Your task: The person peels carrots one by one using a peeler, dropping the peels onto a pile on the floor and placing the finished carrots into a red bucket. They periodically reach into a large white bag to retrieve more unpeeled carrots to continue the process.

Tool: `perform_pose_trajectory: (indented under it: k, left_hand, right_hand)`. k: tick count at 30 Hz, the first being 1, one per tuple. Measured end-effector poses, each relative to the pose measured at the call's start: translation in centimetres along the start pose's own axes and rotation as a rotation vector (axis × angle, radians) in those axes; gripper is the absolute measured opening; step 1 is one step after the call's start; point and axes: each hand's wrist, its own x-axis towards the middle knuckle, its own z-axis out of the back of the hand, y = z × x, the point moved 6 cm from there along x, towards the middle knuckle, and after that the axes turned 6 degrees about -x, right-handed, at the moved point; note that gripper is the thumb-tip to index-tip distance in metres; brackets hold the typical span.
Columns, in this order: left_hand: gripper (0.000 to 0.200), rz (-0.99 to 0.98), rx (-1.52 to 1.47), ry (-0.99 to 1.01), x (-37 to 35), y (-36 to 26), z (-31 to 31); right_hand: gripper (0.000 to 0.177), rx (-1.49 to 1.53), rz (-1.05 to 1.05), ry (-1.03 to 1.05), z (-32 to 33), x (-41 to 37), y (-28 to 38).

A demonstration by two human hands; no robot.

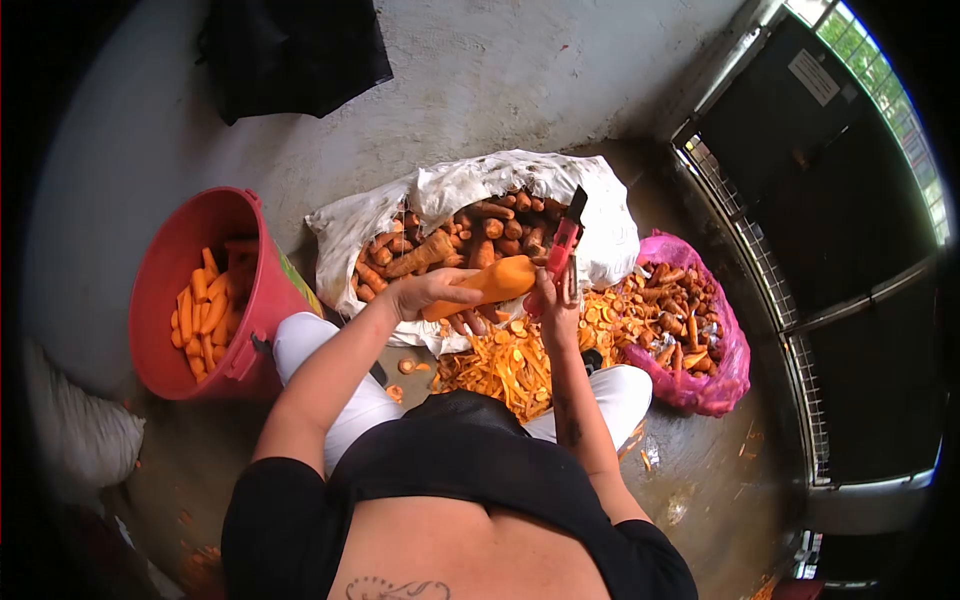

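A large peeled orange carrot (495,284) lies across my left hand (432,292), whose fingers wrap round its left part. My right hand (556,308) is closed on the red handle of a peeler (563,252) with a dark blade pointing up, close to the carrot's right end. Below both hands is a heap of orange peelings and cut ends (505,365). Behind them, unpeeled carrots (425,255) fill an open white sack (470,180).
A red bucket (265,330) at the left holds peeled carrots (205,315). At the right, a pink bag (735,350) contains carrot pieces (680,310). A white sack (85,430) is at the lower left. A dark metal door (810,180) stands beyond the pink bag.
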Motion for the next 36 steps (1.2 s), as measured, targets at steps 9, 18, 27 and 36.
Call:
perform_pose_trajectory:
  k: [9, 18, 27, 36]
  left_hand:
    - [0.056, -0.107, 1.104, -0.638, 1.4, 0.1, 2.9]
    - [0.028, -0.295, 1.555, -0.729, 1.6, 0.6, 1.4]
    - [0.028, -0.251, 1.585, -0.830, 2.4, 1.8, 1.4]
    - [0.028, -0.307, 1.604, -0.859, 2.2, 1.9, 1.5]
  right_hand:
    - [0.041, -0.303, 0.158, -0.193, 3.2, -2.0, -5.6]
    - [0.031, -0.337, -0.060, -0.038, 3.7, -6.6, -10.4]
    - [0.033, -0.287, 0.102, -0.111, 1.1, -7.3, -9.4]
    - [0.034, -0.297, 0.090, -0.109, 1.0, -7.6, -9.1]
